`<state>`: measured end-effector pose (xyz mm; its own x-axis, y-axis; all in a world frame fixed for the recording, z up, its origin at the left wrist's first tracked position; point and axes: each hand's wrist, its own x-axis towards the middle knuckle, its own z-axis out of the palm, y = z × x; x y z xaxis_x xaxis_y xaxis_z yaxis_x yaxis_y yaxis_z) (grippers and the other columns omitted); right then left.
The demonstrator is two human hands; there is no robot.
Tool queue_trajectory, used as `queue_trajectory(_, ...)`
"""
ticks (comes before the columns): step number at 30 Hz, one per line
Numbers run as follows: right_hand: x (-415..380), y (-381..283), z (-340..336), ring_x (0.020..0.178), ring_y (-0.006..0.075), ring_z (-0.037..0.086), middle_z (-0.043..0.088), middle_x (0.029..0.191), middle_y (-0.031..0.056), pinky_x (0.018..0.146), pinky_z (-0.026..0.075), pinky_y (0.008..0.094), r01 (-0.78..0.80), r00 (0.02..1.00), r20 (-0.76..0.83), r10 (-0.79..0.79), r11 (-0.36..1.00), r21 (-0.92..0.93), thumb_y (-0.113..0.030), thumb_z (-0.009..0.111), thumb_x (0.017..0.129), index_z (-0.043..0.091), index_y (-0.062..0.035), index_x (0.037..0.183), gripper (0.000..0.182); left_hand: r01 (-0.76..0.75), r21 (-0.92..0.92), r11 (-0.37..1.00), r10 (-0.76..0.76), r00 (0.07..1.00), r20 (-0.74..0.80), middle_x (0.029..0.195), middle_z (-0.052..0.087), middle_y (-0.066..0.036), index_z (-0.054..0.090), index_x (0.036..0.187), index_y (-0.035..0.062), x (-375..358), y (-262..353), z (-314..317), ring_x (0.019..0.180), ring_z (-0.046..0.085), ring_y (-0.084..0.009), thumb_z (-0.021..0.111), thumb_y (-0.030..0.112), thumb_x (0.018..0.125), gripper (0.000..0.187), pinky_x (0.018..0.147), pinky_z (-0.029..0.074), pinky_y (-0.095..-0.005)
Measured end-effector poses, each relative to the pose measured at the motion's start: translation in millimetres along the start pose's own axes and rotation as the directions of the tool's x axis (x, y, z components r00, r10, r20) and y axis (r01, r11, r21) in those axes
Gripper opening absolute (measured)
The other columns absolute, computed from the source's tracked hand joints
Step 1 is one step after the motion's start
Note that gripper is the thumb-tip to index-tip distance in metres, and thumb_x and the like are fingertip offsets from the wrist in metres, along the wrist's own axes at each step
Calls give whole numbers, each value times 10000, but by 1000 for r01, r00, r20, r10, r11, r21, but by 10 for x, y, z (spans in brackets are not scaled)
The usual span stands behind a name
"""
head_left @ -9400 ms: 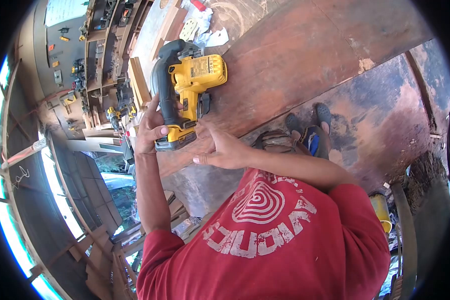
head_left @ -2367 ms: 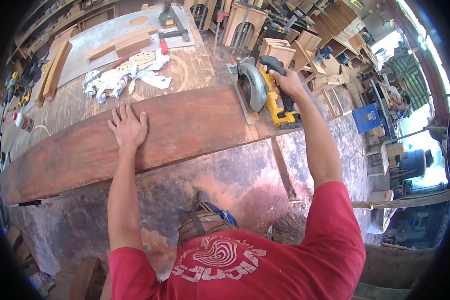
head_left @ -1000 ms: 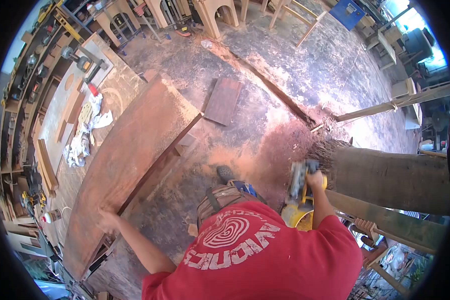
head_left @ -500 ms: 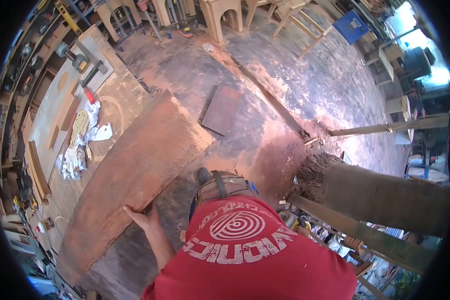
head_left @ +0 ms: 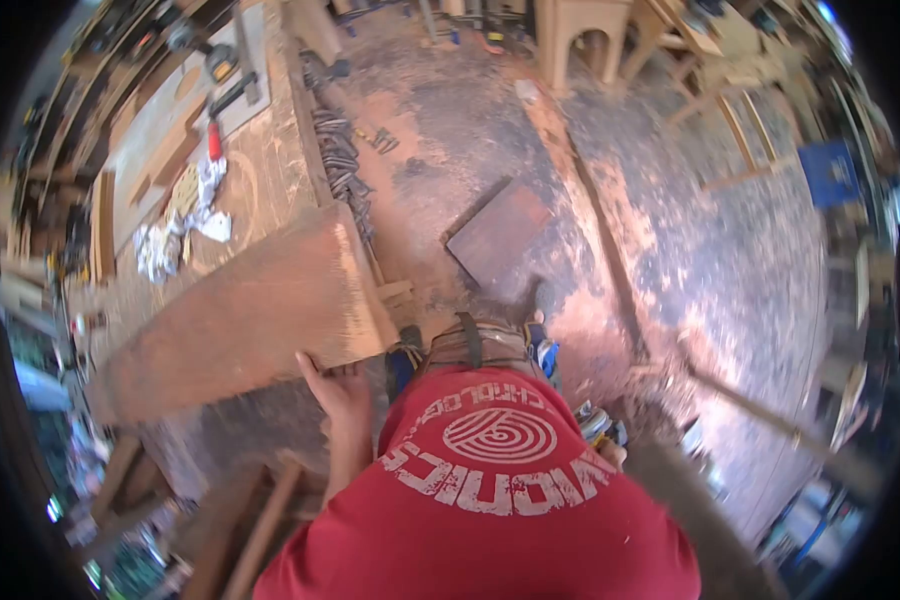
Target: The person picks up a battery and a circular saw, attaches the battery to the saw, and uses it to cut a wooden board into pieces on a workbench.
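Observation:
A large, tapering reddish-brown wooden slab (head_left: 240, 310) slants across the left side, its wide end near my body and partly over the workbench. My left hand (head_left: 340, 388) is at the slab's lower edge near that wide end, one digit reaching onto the upper face and the others partly hidden at the edge. Low at my right side, my right hand (head_left: 611, 453) shows only in part beside my red shirt. It is closed round a small yellow-and-grey tool (head_left: 597, 428), whose lower part is hidden.
The workbench (head_left: 270, 165) at left bears a clamp (head_left: 232, 95), crumpled white cloth (head_left: 157, 250) and wood pieces. A rectangular board (head_left: 500, 235) lies on the dusty floor ahead. Wooden furniture frames (head_left: 582, 45) stand beyond. Beams lie at lower left and right.
The view has turned, so the bench and floor board appear shifted. The slab lies more level across the picture, and my left hand is nearer its wide end.

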<state>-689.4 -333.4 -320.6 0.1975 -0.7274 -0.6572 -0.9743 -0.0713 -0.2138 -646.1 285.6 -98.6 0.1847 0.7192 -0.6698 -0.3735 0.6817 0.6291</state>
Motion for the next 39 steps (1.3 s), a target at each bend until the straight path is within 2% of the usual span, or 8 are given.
queue_trajectory(5, 370, -1903, -347, 850, 306, 743, 723, 1037, 191, 746, 605, 427, 103, 983, -63, -172, 805, -584, -428, 782, 777, 629, 74, 1157, 647, -100, 1, 995, 100, 992, -74, 1494, 487, -94, 387, 1523, 135, -130, -318, 644, 1323, 517, -316, 426, 593, 1027, 677, 1086, 440, -545)
queue_trajectory(7, 803, -2401, -492, 786, 303, 737, 715, 1007, 180, 695, 607, 418, 301, 949, 90, -303, 781, -547, -333, 802, 761, 567, 76, 1245, 676, -136, 30, 990, 139, 980, -141, 1472, 514, -89, 396, 1515, 128, -141, -412, 771, 1283, 555, -323, 412, 584, 1035, 662, 1043, 477, -559)
queue_trajectory(8, 1033, -2517, -449, 676, 247, 727, 724, 777, 144, 615, 597, 371, 376, 921, 19, -389, 875, -305, -196, 726, 679, 692, 92, 968, 409, -157, 24, 987, 159, 977, -145, 1459, 528, -87, 403, 1509, 125, -78, -413, 754, 1263, 572, -326, 412, 582, 1036, 658, 1019, 494, -569)
queue_trajectory(13, 1983, -3516, -563, 642, 258, 681, 689, 785, 131, 582, 570, 409, 813, 532, 105, -840, 472, -343, -149, 740, 686, 653, 83, 933, 349, -171, 76, 982, 181, 973, -145, 1375, 587, -140, 430, 1474, 100, -113, -405, 703, 1166, 640, -359, 421, 562, 1042, 633, 919, 560, -595)
queue_trajectory(17, 2563, -4169, -407, 699, 301, 691, 681, 952, 200, 591, 568, 440, 847, 443, 149, -884, 357, -394, -192, 783, 723, 500, 73, 1224, 633, -211, -36, 977, 206, 973, -104, 1306, 611, -168, 449, 1436, 70, -331, -742, 897, 1120, 656, -374, 472, 584, 1020, 661, 897, 567, -566)
queue_trajectory(20, 2270, -4852, -397, 925, 358, 710, 688, 1062, 232, 814, 591, 471, 603, 796, 217, -565, 713, -358, -254, 845, 725, 523, 127, 1230, 710, -185, -27, 982, 175, 961, -216, 1342, 600, -175, 434, 1443, 52, -619, -1075, 1074, 1148, 654, -360, 559, 504, 1011, 638, 917, 567, -562)
queue_trajectory(24, 2918, -5564, -10, 897, 331, 706, 695, 1058, 242, 754, 607, 466, 760, 625, 533, -571, 601, -246, -458, 828, 757, 505, 164, 1261, 864, -184, -88, 979, 175, 979, -105, 1335, 614, -180, 433, 1430, 10, -1233, -1666, 1807, 1153, 660, -336, 613, 453, 999, 644, 927, 579, -529)
queue_trajectory(39, 2913, -6725, -430, 920, 350, 730, 705, 1092, 235, 751, 606, 466, 904, 427, 554, -715, 316, -290, -375, 797, 781, 562, 68, 1254, 690, -11, 87, 996, 0, 992, 123, 1252, 655, -168, 528, 1355, -59, -2124, -4406, 3549, 1064, 695, -265, 744, 378, 929, 648, 842, 604, -383)
